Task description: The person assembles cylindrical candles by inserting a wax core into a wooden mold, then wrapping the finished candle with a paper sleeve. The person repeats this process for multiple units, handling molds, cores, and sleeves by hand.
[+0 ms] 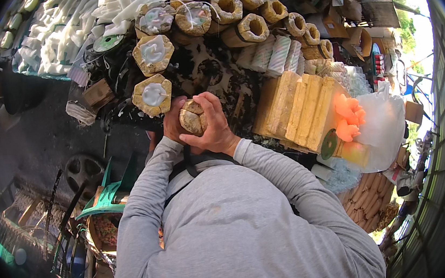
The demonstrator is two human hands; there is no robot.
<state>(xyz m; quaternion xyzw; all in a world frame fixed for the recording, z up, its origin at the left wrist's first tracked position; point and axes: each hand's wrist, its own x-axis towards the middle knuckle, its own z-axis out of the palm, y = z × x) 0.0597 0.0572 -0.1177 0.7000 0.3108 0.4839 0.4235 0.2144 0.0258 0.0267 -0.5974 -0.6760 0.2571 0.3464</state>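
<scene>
Close in front of my body, a rounded, yellowish-brown block mould (pixel 192 121) with seams across its top sits between my two hands. My left hand (pixel 172 120) wraps its left side. From the right, my right hand (pixel 214 122) curls around it, thumb along the near edge. Just beyond my left hand stands a hexagonal tan mould (pixel 153 95) with whitish material in its middle. Another filled mould (pixel 154 54) stands behind that one. The underside of the held block is hidden.
Hollow hexagonal moulds (pixel 252 28) are stacked at the back. White sticks (pixel 55 40) pile up at far left. On the right are a large yellow block (pixel 298 110), orange crumpled material (pixel 348 117) and striped white rods (pixel 278 54). A green plastic chair (pixel 104 199) stands at left.
</scene>
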